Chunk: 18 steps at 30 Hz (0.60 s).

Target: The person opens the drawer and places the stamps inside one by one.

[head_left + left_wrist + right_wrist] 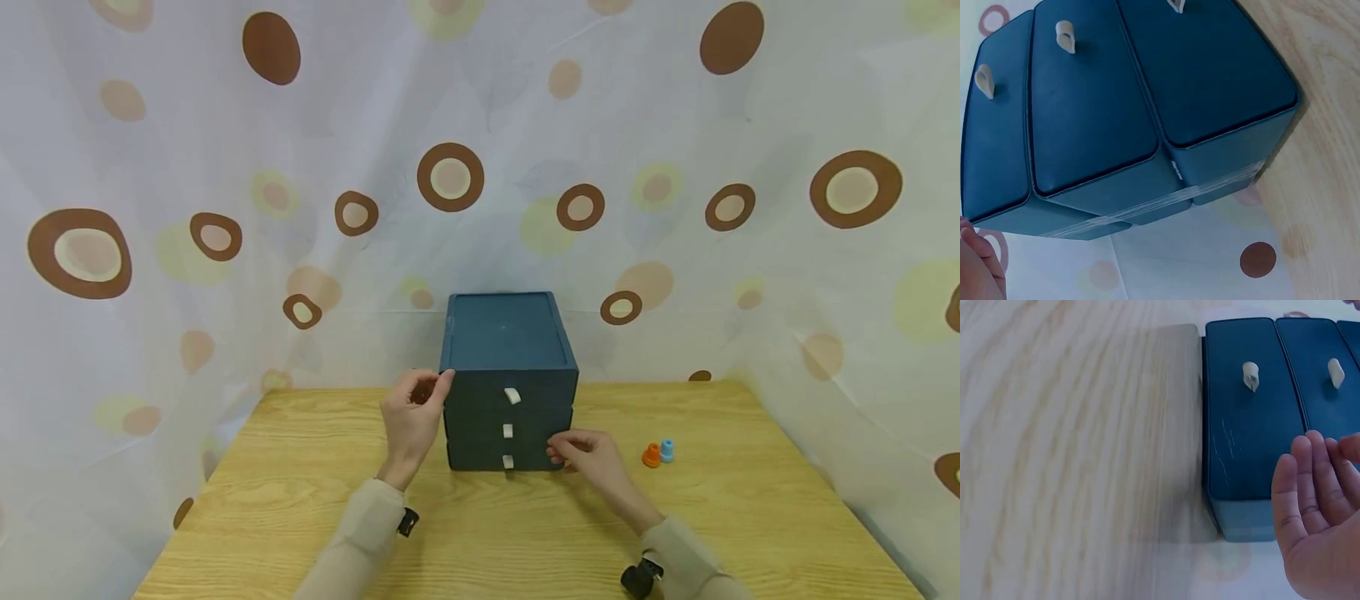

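A dark blue three-drawer box (504,333) stands on the wooden table, its drawers closed. Each drawer front carries a small pale pull tab (512,396). My left hand (411,423) is at the upper left front corner, thumb and fingertips by the edge; contact is unclear. Only part of the left hand (979,265) shows in the left wrist view. Near the lower right of the front is my right hand (597,461), its fingers lightly bent and holding nothing. In the right wrist view, the right hand (1322,531) has its palm visible beside the drawer fronts.
To the right of the box, an orange cone-shaped piece (652,455) and a light blue one (667,451) stand close together on the table (735,500). Clear tape (1166,201) runs along the box's side. A patterned curtain (495,108) hangs behind.
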Motion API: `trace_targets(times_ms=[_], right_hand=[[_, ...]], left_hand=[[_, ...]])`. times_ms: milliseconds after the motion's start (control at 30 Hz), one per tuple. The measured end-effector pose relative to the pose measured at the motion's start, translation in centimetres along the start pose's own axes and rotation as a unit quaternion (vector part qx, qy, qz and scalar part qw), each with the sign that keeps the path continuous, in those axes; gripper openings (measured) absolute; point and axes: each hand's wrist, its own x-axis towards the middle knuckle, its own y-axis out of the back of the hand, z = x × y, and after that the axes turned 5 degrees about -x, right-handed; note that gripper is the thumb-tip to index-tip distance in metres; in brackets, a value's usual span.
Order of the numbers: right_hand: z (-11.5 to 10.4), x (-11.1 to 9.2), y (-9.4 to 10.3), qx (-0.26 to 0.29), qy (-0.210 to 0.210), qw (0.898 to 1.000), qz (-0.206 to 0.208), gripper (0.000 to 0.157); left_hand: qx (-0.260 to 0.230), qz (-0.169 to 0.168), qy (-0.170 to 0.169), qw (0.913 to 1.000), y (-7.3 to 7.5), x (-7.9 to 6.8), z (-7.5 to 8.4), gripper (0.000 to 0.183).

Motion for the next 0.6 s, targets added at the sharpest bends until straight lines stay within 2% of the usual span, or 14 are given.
trace_targets(times_ms=[167, 267, 400, 467, 600], right_hand=[[-0.2, 0.1, -0.6, -0.022, 0.039, 0.996, -0.072, 0.032], [-0.3, 0.2, -0.9, -0.04, 0.05, 0.992, -0.108, 0.034], [-0.1, 0.4, -1.5, -0.062, 0.043, 0.989, -0.13, 0.036], [0.1, 0.5, -1.8, -0.067, 0.039, 0.987, -0.138, 0.036], [0.4, 0.8, -2.3, -0.074, 0.04, 0.984, -0.157, 0.036]], left_hand=[[0.003, 0.0, 0.036, 0.9994, -0.1, 1.0, 0.4, 0.007], [-0.004, -0.021, 0.064, 0.9977, -0.1, 1.6, 1.1, 0.01], [-0.013, -0.054, 0.114, 0.9919, -0.1, 1.9, 1.5, 0.021], [-0.014, -0.065, 0.138, 0.9882, -0.1, 1.8, 1.0, 0.024], [-0.029, -0.083, 0.177, 0.9802, -0.2, 1.4, -1.3, 0.027]])
